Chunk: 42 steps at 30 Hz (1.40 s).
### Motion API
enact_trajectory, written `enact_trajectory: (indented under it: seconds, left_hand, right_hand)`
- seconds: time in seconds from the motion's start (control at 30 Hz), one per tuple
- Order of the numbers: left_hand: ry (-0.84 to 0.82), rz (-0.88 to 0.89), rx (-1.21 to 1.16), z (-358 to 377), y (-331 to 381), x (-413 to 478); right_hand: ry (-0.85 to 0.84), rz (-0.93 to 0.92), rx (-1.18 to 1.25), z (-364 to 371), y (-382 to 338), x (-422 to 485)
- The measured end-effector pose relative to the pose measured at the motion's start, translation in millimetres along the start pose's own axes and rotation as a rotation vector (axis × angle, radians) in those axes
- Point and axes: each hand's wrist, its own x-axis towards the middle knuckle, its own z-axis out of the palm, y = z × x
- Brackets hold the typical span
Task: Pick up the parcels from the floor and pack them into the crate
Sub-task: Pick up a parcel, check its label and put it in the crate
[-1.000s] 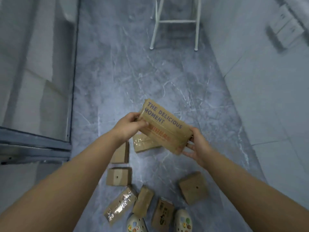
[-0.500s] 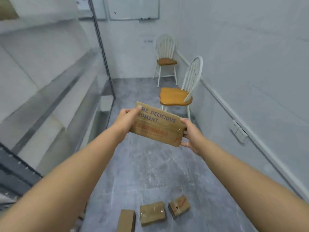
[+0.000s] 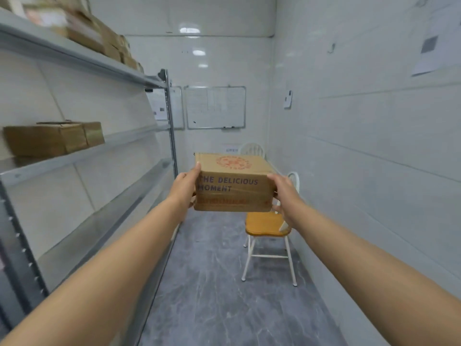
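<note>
Moved since earlier: the view has swung up from the floor to the room ahead. The parcel point(image 3: 232, 186) has come up with it and now sits level, where half a second ago it was lower and tilted. The loose parcels seen on the floor then are out of view.
Parcel: a brown carton printed "THE DELICIOUS MOMENT", wrapped in clear tape. It is held in the air in front of the chair point(image 3: 268, 224) and touches nothing but the two hands.
Left grip: the left grip point(image 3: 184, 188) clasps the carton's left end, thumb laid along the upper edge. The fingers are hidden behind the box.
Right grip: the right grip point(image 3: 284, 196) clasps the right end, thumb over the top corner. Fingertips show under the lower edge.
Crate: not in view, so where it stands cannot be told.
Surroundings: a metal rack point(image 3: 172, 126) on the left carries brown boxes point(image 3: 52, 139) on its middle shelf and more on top. A whiteboard point(image 3: 215, 107) hangs on the far wall. The grey floor point(image 3: 224, 295) is visible ahead.
Done: one parcel is lifted off the floor and being carried.
Left: this parcel has not yet gone into the crate. Several others lay on the floor a second ago, so more trips probably remain.
Already packed: cannot tell.
Stage: probably the carry between pick-up and packing.
</note>
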Motion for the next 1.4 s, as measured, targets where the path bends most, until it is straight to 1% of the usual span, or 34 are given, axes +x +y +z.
enact_trajectory:
  seconds: [0.1, 0.23, 0.3, 0.37, 0.5, 0.53, 0.63, 0.7, 0.77, 0.8, 0.9, 1.0, 1.03, 1.1, 1.2, 1.27, 1.33, 1.4]
  left_hand:
    - [-0.03, 0.02, -0.027, 0.5, 12.3, -4.0]
    - [0.014, 0.082, -0.043, 1.2, 21.0, -6.6]
    - [-0.004, 0.103, -0.056, -0.6, 22.8, -10.0]
    - [-0.073, 0.147, -0.065, -4.6, 22.1, -14.7]
    - [-0.317, 0.198, 0.138, -7.5, 23.3, -34.2]
    - [-0.348, 0.208, 0.164, -7.3, 24.0, -37.9]
    - [-0.296, 0.17, 0.133, -8.7, 27.8, -43.1]
    - [-0.279, 0.084, 0.095, -10.1, 29.4, -42.9]
    - [-0.28, -0.016, -0.018, -10.6, 29.8, -42.5]
    - [-0.268, -0.03, -0.062, -11.3, 30.4, -41.5]
    - [-0.254, -0.002, -0.009, -9.2, 26.7, -36.9]
    - [-0.154, 0.022, 0.013, -4.1, 28.1, -44.9]
    - [-0.144, 0.027, 0.018, -4.3, 28.6, -46.4]
    - [-0.162, 0.01, 0.041, -7.0, 29.3, -47.3]
    - [-0.166, -0.079, 0.082, -12.6, 26.6, -45.7]
    - [-0.174, -0.101, 0.058, -13.1, 24.6, -47.1]
    - [-0.142, -0.06, -0.006, -12.9, 24.1, -48.6]
    - [-0.09, -0.018, -0.031, -14.1, 23.4, -48.1]
  right_hand:
    - [0.025, -0.049, 0.019, -2.1, -15.9, -5.1]
    - [0.021, -0.074, 0.055, -5.9, -27.2, -12.1]
    - [0.008, -0.073, 0.06, -8.5, -30.2, -16.0]
    - [-0.008, -0.052, 0.063, -12.3, -30.5, -19.0]
    - [-0.063, -0.038, 0.091, -18.6, -31.2, -26.9]
    - [-0.07, -0.037, 0.095, -20.4, -30.4, -27.0]
    - [-0.094, -0.023, 0.102, -24.5, -30.2, -30.0]
    - [-0.097, -0.004, 0.075, -28.7, -30.3, -29.6]
    - [-0.113, 0.001, 0.028, -31.2, -31.6, -30.7]
    - [-0.121, -0.006, -0.003, -31.1, -31.5, -30.8]
    - [-0.145, -0.036, -0.038, -29.4, -29.7, -34.6]
    - [-0.162, -0.058, -0.028, -29.0, -27.7, -34.6]
    - [-0.169, -0.065, -0.019, -28.9, -28.2, -36.6]
    - [-0.174, -0.075, -0.012, -29.9, -28.4, -40.0]
    - [-0.165, -0.114, -0.098, -34.4, -24.1, -37.7]
    - [-0.164, -0.137, -0.122, -37.6, -21.2, -31.6]
    - [-0.165, -0.135, -0.121, -39.1, -21.5, -30.7]
    - [-0.166, -0.106, -0.053, -38.8, -23.3, -31.7]
